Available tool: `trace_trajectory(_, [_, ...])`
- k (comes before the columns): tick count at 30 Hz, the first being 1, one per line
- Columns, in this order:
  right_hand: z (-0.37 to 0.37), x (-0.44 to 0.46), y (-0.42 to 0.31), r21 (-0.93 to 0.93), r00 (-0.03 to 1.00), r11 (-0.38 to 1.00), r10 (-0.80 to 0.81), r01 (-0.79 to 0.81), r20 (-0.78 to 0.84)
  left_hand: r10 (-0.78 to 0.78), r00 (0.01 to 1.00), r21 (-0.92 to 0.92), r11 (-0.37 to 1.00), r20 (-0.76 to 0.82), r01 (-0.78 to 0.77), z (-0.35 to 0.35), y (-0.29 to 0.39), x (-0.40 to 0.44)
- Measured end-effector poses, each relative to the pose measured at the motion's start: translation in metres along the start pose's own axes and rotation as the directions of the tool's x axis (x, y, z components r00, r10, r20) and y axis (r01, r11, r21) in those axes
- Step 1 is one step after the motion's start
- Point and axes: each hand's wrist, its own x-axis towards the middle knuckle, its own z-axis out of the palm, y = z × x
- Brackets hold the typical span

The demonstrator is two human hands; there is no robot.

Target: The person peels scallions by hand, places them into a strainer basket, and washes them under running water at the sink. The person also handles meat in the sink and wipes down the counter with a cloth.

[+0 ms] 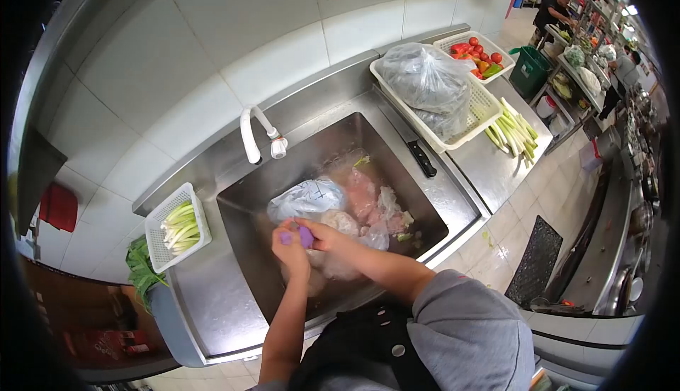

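Over the near-left part of the sink (244, 239), my left hand (291, 251) and my right hand (322, 235) meet with fingers closed on a small purple thing (305, 237). It looks soft, but its kind is hard to make out, as my fingers cover part of it. Just beyond my hands a whitish plastic bag with dark writing (306, 200) lies in cloudy water. Pink raw meat (362, 195) lies to its right. Clear plastic bags (374, 236) with pale contents rest beside and below my right wrist.
A white faucet (259, 130) arches over the sink's back edge. A black-handled knife (422, 159) lies on the right rim. Beyond it stand a basket with a bag (489, 108), green stalks (516, 134) and a tomato basket (504, 70). A spring onion basket (202, 224) stands left.
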Motion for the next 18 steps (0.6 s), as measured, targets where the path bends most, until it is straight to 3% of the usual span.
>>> trace_trajectory(1, [-0.01, 0.007, 0.0, -0.033, 0.99, 0.991, 0.129, -0.127, 0.059, 0.177, 0.97, 0.139, 0.97, 0.169, -0.201, -0.001, 0.012, -0.005])
trace_trajectory(2, [-0.019, 0.016, -0.001, -0.036, 0.99, 0.992, 0.125, -0.123, 0.064, 0.183, 0.968, 0.137, 0.969, 0.171, -0.208, -0.003, 0.024, -0.008])
trace_trajectory(4, [-0.023, 0.024, -0.003, -0.238, 0.884, 0.93, 0.347, -0.281, 0.314, 0.441, 0.741, 0.273, 0.733, 0.507, -0.623, -0.007, 0.043, -0.015])
trace_trajectory(5, [-0.026, 0.027, -0.005, -0.24, 0.883, 0.929, 0.348, -0.28, 0.316, 0.442, 0.741, 0.274, 0.732, 0.505, -0.624, -0.01, 0.048, -0.019])
trace_trajectory(7, [0.011, -0.001, -0.033, -0.648, 0.735, 0.591, 0.675, -0.48, 0.071, 0.424, 0.444, 0.137, 0.584, 0.789, -0.801, -0.015, 0.054, -0.027])
trace_trajectory(8, [0.019, -0.005, -0.038, -0.768, 0.672, 0.421, 0.74, -0.483, -0.016, 0.424, 0.439, 0.134, 0.582, 0.792, -0.802, -0.017, 0.052, -0.034])
trace_trajectory(10, [0.026, -0.007, -0.035, -0.911, 0.65, 0.17, 0.749, -0.375, -0.128, 0.437, 0.243, 0.024, 0.449, 0.866, -0.893, -0.014, 0.043, -0.045])
trace_trajectory(11, [0.028, -0.008, -0.03, -0.95, 0.661, 0.071, 0.734, -0.304, -0.157, 0.436, 0.239, 0.02, 0.449, 0.867, -0.893, -0.013, 0.038, -0.05])
trace_trajectory(13, [0.029, -0.011, -0.017, -0.979, 0.711, -0.092, 0.676, -0.182, -0.196, 0.356, 0.13, -0.004, 0.352, 0.925, -0.936, -0.01, 0.024, -0.059])
trace_trajectory(17, [0.026, -0.023, 0.009, -0.954, 0.819, -0.296, 0.534, -0.052, -0.21, 0.25, 0.039, -0.029, 0.263, 0.968, -0.964, -0.007, -0.01, -0.076])
trace_trajectory(18, [0.023, -0.027, 0.013, -0.945, 0.837, -0.325, 0.505, -0.042, -0.21, -0.041, 0.033, 0.042, 0.23, 0.999, -0.972, -0.005, -0.008, -0.083])
